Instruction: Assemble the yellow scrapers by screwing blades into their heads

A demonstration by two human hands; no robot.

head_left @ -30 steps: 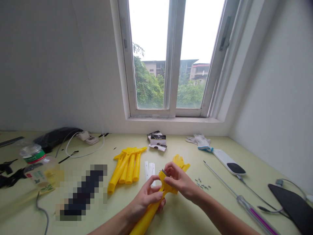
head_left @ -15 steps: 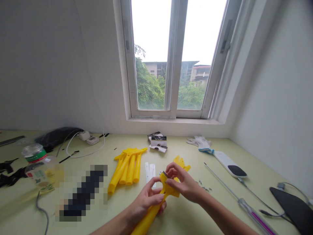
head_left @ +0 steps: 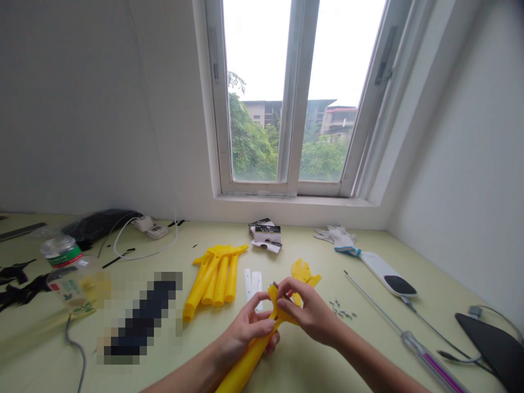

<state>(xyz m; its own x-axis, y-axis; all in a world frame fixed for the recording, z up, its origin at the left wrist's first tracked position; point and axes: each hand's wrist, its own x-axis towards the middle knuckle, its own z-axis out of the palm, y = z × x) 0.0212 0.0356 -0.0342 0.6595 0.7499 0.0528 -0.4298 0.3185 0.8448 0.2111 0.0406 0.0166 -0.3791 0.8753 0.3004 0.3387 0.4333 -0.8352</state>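
Note:
A yellow plastic handle (head_left: 249,361) with a hollow tube grip and a wide forked head runs up from the bottom edge, tilted to the right. My left hand (head_left: 249,326) is closed around it just below the head. At the top of the head sits a small grey metal plate (head_left: 274,285). The thumb and fingers of my right hand (head_left: 308,307) pinch this plate against the head and partly cover both. Behind my hands lie white strips (head_left: 254,286) and several flat yellow pieces (head_left: 302,271). Loose screws (head_left: 341,311) are scattered right of my right hand.
Several matching yellow handles (head_left: 219,278) lie left of centre. Small boxes (head_left: 267,236) and white gloves (head_left: 336,237) are near the window. A long screwdriver (head_left: 413,343) and a white device (head_left: 382,273) lie right. A plastic jar (head_left: 65,273) and a pixelated dark object (head_left: 143,316) are left.
The view has shifted slightly. The yellow head has turned a little within my hands, and my right fingers have closed further over it. Both hands keep their hold.

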